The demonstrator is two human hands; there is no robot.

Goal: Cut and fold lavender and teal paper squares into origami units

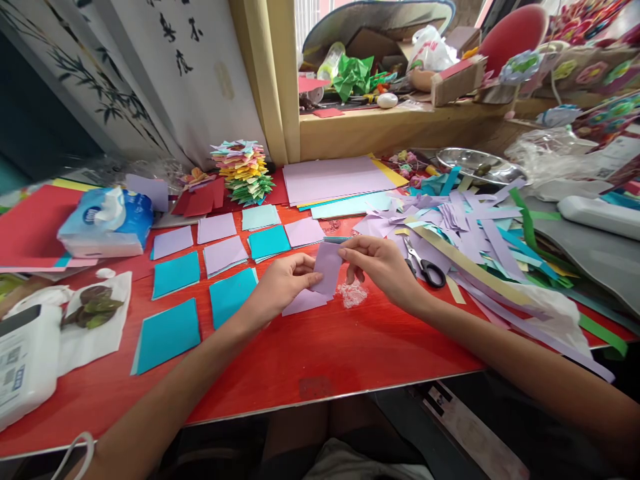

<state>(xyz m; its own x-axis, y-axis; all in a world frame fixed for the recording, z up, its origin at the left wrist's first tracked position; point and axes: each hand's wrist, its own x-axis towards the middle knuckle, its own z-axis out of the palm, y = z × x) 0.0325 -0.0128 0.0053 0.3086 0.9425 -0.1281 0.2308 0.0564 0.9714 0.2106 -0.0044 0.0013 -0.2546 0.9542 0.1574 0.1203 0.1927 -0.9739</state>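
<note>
Between my hands, raised over the red table, is a small stack of paper with a lilac sheet (329, 267) facing me and a bluish edge at its top. My left hand (287, 283) pinches the stack at its left side, thumb in front. Fingers of my right hand (373, 263) close on its upper right edge. Beneath, partly hidden by the stack and my left hand, more lilac paper (304, 303) lies on the table. Stacks of cut squares stand to the left, among them a teal stack (167, 333) and a lilac stack (225, 255).
Black-handled scissors (431, 272) lie right of my right hand, beside a heap of paper strips (465, 220). Large lilac sheets (335, 180) lie at the back, near a tower of folded paper (243, 172). A tissue pack (107, 220) stands at left.
</note>
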